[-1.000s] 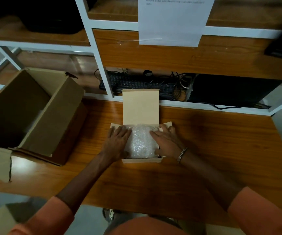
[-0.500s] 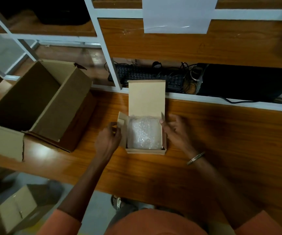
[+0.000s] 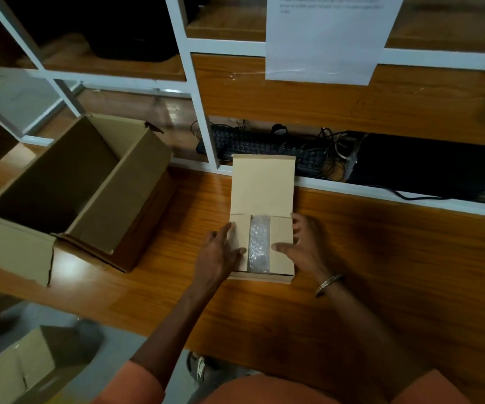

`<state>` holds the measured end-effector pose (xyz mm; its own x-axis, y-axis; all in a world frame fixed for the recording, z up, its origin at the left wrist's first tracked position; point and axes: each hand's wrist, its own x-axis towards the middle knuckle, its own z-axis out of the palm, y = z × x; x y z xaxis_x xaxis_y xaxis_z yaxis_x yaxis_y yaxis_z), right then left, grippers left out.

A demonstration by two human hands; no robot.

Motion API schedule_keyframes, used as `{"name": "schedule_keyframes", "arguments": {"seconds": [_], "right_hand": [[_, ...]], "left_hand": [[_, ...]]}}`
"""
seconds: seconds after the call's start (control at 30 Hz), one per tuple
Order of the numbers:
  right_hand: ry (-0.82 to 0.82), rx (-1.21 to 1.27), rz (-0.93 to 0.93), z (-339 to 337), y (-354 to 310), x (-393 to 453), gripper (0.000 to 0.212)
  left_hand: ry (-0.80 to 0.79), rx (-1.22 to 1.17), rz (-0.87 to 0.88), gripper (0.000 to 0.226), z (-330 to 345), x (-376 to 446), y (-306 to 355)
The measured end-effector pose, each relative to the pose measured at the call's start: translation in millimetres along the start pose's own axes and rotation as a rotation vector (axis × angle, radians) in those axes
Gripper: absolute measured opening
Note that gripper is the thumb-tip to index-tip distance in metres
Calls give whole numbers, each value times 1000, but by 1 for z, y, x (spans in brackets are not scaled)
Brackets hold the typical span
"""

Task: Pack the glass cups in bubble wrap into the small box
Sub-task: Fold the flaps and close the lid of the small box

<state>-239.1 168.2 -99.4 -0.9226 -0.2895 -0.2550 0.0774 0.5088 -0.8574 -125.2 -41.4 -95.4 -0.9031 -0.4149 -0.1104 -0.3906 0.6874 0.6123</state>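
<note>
A small tan cardboard box sits on the wooden table in front of me. Its long lid flap stands up at the back. Both side flaps are folded inward over the top, leaving a narrow gap where the bubble-wrapped bundle shows inside. My left hand rests on the left side flap with its fingers spread. My right hand presses the right side flap down, thumb on top and fingers at the box's right wall. The glass itself is hidden by the wrap.
A large open cardboard box lies to the left on the table. Another carton stands on the floor at lower left. Behind the small box a white shelf frame holds a black keyboard, tangled cables and a dark case. A paper sheet hangs above.
Both hands left the bubble wrap, took the side flaps and folded them inward over the bundle. The view has shifted slightly.
</note>
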Motion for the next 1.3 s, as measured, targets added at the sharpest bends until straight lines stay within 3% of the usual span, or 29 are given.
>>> {"name": "schedule_keyframes", "arguments": {"seconds": [0.13,0.2,0.33,0.5,0.63,0.8,0.9,1.0,1.1,1.17,1.3], "right_hand": [[-126,-317,75,-19,-12,29,148],[-229,-233,58,-26,-16,45,153],[-272,-44,26,-25,-26,56,127],[-244,-67,-100,-15,-29,55,90],[-219,-44,-160,-16,-17,41,73],[-277,-162,-330,-32,11,22,86],[-303,-182,-293,-42,12,15,83],[-346,-189,-265,-45,9,13,79],[-378,-213,-251,-45,7,15,76],[-375,-216,-246,-47,6,16,75],[-376,-231,-263,-48,6,16,74]], "left_hand": [[-64,-81,-97,94,-2,9,-7],[-88,-110,-107,91,-4,14,-9],[-59,-157,-134,85,-4,16,-10],[37,-292,-229,79,3,16,-7],[97,-413,-347,63,6,9,-8],[138,-522,-365,37,14,-5,-10],[9,-802,-347,21,5,-15,-21],[-72,-950,-391,26,-10,-24,-25],[-13,-872,-368,34,-28,-34,-13],[62,-743,-255,44,-39,-39,-11],[18,-267,51,73,-52,-39,-15]]}}
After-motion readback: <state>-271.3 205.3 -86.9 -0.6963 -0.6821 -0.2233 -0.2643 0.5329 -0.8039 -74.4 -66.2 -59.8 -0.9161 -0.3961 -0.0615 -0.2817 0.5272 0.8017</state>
